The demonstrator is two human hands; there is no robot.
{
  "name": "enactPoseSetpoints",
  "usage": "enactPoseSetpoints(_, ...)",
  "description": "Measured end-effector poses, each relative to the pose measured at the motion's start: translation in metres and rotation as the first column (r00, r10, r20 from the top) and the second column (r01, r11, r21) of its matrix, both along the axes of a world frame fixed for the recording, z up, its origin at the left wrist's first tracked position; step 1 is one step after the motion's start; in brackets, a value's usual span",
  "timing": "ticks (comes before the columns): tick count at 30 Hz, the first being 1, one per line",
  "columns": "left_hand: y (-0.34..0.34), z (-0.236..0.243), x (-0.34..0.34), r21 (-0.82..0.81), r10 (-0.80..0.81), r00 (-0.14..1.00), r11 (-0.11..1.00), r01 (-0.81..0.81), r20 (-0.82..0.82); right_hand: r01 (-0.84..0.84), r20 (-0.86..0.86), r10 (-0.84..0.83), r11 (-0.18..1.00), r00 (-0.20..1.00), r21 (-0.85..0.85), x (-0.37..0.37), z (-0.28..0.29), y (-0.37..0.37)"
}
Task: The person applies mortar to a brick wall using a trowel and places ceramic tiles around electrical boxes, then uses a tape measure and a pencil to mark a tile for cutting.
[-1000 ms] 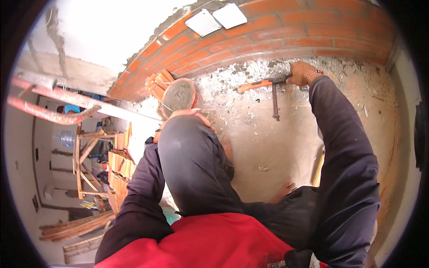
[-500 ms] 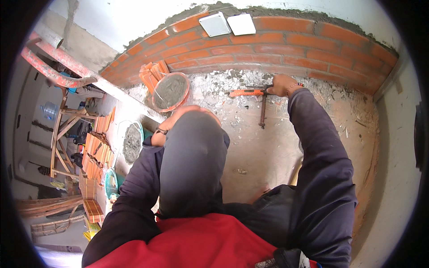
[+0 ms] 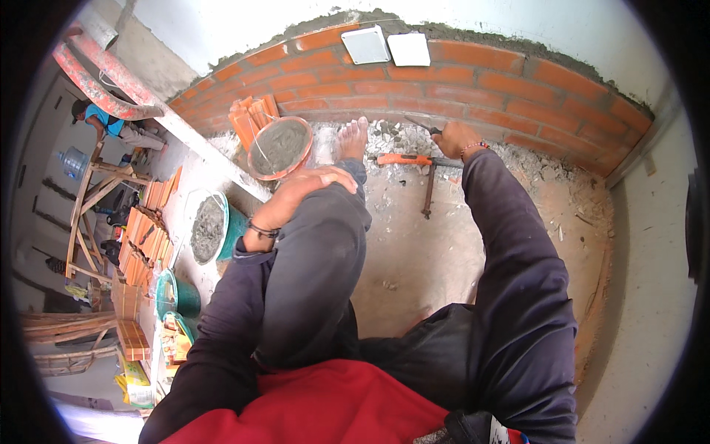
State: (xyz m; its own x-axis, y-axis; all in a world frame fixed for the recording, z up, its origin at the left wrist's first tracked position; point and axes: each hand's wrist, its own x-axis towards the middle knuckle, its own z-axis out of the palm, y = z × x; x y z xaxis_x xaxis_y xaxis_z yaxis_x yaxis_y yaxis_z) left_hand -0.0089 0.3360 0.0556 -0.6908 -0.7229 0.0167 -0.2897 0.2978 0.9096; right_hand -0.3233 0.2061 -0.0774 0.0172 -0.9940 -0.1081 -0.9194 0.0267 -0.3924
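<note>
My left hand [image 3: 314, 185] lies on my raised left knee [image 3: 318, 229], fingers stretched out, holding nothing. Low by the brick wall, my right hand [image 3: 457, 139] is closed round the dark handle of a trowel [image 3: 420, 123]. Its thin blade points left over the rubble, seen nearly edge-on. Just below that hand, an orange-handled tool [image 3: 403, 159] with a grey metal part lies on the floor. A rusty brown bar-like tool [image 3: 428, 196] lies across it; its kind is unclear. My bare left foot [image 3: 353, 139] stands beside the rubble.
An orange bucket of mortar [image 3: 305, 152] stands near bricks [image 3: 251, 118]. Left are a teal mortar bucket [image 3: 234, 229], another teal bucket [image 3: 188, 300] and a red-and-white metal frame [image 3: 185, 144]. White box covers [image 3: 409, 50] sit on the brick wall [image 3: 444, 78]. A person [image 3: 111, 122] bends far left.
My right hand has lifted slightly off the orange-handled tool, with the trowel in its grip. My left knee has shifted, uncovering my foot; the left hand's fingers show more fully.
</note>
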Motion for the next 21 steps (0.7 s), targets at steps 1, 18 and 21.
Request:
enactPoseSetpoints(1, -0.007, -0.009, 0.002, -0.007, -0.025, 0.999, 1.000, 0.025, 0.028, 0.014, -0.001, -0.014, 1.000, 1.000, 0.001, 0.000, 0.002, 0.002)
enactPoseSetpoints(18, -0.028, -0.034, -0.011, -0.027, -0.119, 0.988, 0.992, 0.122, 0.100, 0.050, -0.034, -0.049, 0.998, 0.998, 0.034, -0.030, -0.008, 0.016)
enactPoseSetpoints(21, -0.023, -0.029, -0.007, -0.091, -0.117, 0.989, 0.988, 0.126, 0.091, 0.064, -0.028, -0.063, 0.997, 0.998, 0.049, -0.028, -0.006, 0.011)
